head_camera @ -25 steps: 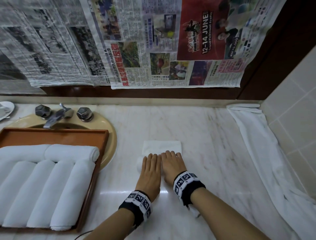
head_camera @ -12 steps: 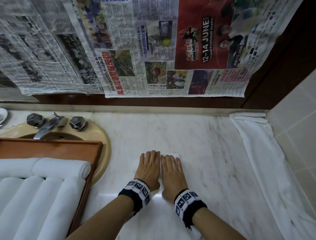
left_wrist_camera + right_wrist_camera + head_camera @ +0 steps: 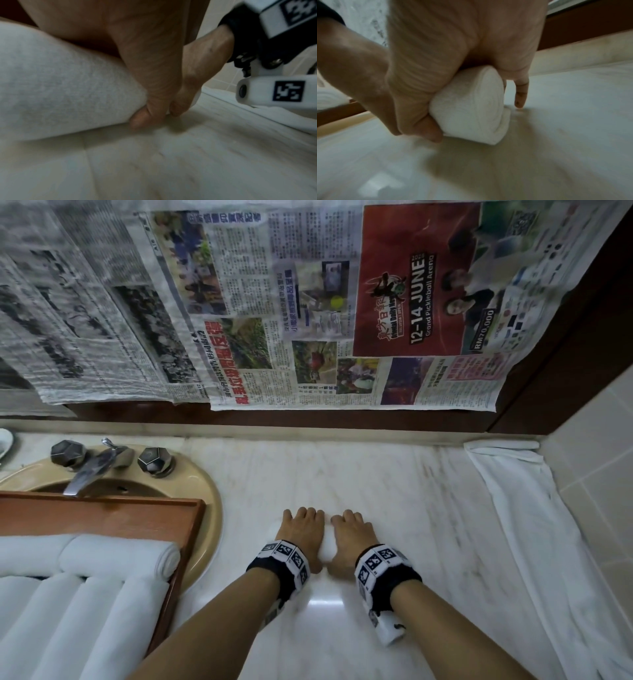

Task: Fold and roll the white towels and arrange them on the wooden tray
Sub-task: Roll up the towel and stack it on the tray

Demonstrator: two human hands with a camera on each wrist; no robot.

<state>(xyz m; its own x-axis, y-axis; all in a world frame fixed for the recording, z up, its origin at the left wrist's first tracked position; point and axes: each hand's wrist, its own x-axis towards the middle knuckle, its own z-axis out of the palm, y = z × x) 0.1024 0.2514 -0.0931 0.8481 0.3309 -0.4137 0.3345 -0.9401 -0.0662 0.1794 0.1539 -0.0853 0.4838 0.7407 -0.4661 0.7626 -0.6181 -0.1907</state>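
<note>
Towel roll on counter, under both hands, left hand and right hand curled around it

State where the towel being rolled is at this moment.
In the head view the rolled towel lies on the marble counter, under the left hand and right hand, right of the wooden tray.

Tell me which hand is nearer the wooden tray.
Left. The left hand sits on the tray's side of the rolled towel; the right hand is farther from the wooden tray.
</note>
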